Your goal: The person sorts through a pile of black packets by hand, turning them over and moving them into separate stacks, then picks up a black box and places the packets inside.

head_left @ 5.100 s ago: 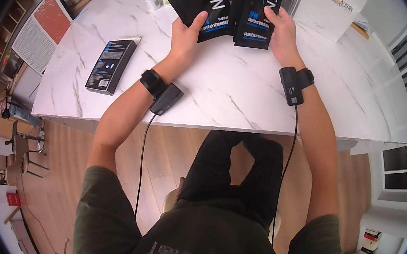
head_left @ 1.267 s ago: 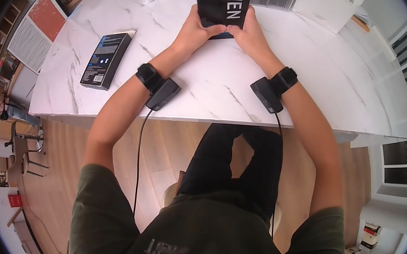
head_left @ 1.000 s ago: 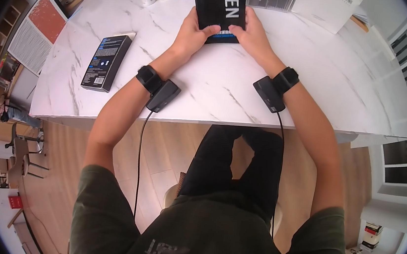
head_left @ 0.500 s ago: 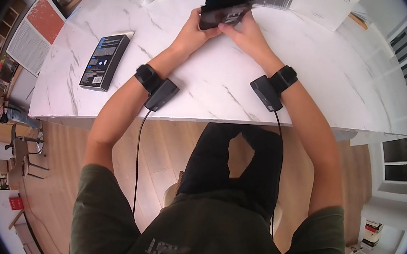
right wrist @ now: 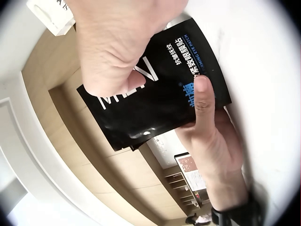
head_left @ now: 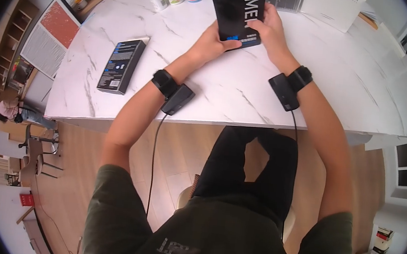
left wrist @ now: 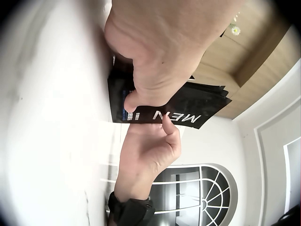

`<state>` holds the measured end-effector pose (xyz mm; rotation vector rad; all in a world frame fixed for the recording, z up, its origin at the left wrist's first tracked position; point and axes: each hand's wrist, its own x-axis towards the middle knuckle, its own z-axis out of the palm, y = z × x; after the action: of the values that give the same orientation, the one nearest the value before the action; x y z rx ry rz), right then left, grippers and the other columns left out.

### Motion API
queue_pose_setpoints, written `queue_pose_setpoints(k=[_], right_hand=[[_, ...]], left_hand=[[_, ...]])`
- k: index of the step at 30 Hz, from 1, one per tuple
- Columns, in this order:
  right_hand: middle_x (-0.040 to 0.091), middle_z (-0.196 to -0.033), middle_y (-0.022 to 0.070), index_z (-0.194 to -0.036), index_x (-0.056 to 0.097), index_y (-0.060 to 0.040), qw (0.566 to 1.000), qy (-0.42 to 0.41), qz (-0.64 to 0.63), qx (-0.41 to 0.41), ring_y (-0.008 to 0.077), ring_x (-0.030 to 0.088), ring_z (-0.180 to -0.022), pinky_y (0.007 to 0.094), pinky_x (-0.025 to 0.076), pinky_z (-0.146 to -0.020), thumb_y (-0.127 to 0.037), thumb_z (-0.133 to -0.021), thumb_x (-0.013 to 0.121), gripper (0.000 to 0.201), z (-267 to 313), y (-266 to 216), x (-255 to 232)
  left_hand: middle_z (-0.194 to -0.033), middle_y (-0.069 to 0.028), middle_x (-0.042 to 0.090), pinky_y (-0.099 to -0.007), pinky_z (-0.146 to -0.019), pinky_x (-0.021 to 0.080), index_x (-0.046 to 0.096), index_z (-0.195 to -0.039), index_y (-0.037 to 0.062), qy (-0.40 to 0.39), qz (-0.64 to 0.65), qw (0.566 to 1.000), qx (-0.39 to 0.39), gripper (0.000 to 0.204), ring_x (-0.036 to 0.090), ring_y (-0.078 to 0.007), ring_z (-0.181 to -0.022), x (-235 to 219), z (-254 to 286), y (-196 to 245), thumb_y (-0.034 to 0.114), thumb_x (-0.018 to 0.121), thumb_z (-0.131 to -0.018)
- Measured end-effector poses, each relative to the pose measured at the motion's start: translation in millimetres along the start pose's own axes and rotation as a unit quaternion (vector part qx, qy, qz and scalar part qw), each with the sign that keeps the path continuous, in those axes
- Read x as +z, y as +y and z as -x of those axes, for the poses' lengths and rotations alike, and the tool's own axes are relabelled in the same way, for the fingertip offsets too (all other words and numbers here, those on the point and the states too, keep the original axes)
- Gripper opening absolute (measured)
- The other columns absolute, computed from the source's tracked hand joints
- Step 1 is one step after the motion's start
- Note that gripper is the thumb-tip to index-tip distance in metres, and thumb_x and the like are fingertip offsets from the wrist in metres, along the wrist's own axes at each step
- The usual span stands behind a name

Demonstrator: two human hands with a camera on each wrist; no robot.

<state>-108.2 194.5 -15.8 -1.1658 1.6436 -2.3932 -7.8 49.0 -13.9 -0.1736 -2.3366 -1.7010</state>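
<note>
Head view showed the marbled table (head_left: pixel 237 88) and, over its far part, a stack of black pouches (head_left: pixel 231 15), probably light, limp and slick enough for layers to slide apart. The left hand (head_left: pixel 209 44) and right hand (head_left: pixel 274 33) gripped it from either side, sensible places to hold, thumbs (head_left: pixel 232 44) pressed on the front; whether its bottom edge touched the table was hard to tell.
</note>
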Motion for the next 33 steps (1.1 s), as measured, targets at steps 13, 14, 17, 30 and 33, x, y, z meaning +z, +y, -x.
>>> queue_pose_setpoints(k=[13, 14, 17, 30, 33], right_hand=[[0.061, -0.109, 0.0090, -0.121, 0.050, 0.0012, 0.972, -0.187, 0.025, 0.137, 0.0141, 0.057, -0.098, 0.0278, 0.046, -0.087, -0.017, -0.078, 0.071, 0.051, 4.5, -19.7, -13.4], [0.063, -0.106, 0.0084, -0.118, 0.053, 0.0013, 0.972, -0.186, 0.014, 0.140, 0.0135, 0.058, -0.095, 0.0278, 0.047, -0.085, -0.015, -0.079, 0.070, 0.045, 4.7, -20.6, -11.0], [0.064, -0.102, 0.0067, -0.111, 0.057, 0.0008, 0.979, -0.148, 0.023, 0.138, 0.0121, 0.059, -0.091, 0.0269, 0.047, -0.083, -0.015, -0.081, 0.069, 0.036, 4.4, -18.5, -11.2], [0.066, -0.097, 0.0088, -0.105, 0.059, 0.0022, 0.987, 0.105, -0.026, 0.116, 0.0155, 0.061, -0.086, 0.0288, 0.047, -0.076, -0.009, -0.079, 0.067, 0.030, -1.1, -6.5, -18.7], [0.065, -0.098, 0.0099, -0.106, 0.059, 0.0024, 0.990, 0.086, -0.024, 0.113, 0.0162, 0.060, -0.089, 0.0294, 0.047, -0.077, -0.007, -0.077, 0.067, 0.031, -2.5, -4.7, -22.0]], left_hand=[[-0.115, -0.0076, 0.059, -0.0290, -0.090, 0.046, 0.047, -0.126, -0.0012, -0.059, -0.038, 0.998, 0.009, 0.054, 0.055, -0.0153, -0.104, -15.4, -3.7, -6.3, 0.003, 0.072, -0.078], [-0.118, -0.0084, 0.058, -0.0295, -0.091, 0.046, 0.044, -0.128, -0.0013, -0.056, -0.038, 0.998, 0.003, 0.059, 0.055, -0.0159, -0.105, -15.9, -1.9, 2.6, 0.004, 0.073, -0.077], [-0.130, -0.0134, 0.048, -0.0361, -0.096, 0.043, 0.033, -0.136, 0.0012, -0.074, -0.088, 0.993, -0.023, 0.075, 0.052, -0.0219, -0.114, -34.8, -0.3, 15.7, 0.018, 0.076, -0.077], [-0.121, -0.0328, 0.053, -0.0382, -0.098, 0.041, 0.032, -0.134, -0.0107, 0.047, -0.535, 0.789, -0.298, 0.113, 0.052, -0.0361, -0.117, -251.8, 104.4, 23.2, 0.069, 0.070, -0.064], [-0.116, -0.0295, 0.056, -0.0369, -0.093, 0.044, 0.031, -0.135, -0.0102, 0.005, -0.479, 0.819, -0.316, 0.112, 0.056, -0.0325, -0.111, -213.7, 113.9, 34.9, 0.066, 0.072, -0.064]])
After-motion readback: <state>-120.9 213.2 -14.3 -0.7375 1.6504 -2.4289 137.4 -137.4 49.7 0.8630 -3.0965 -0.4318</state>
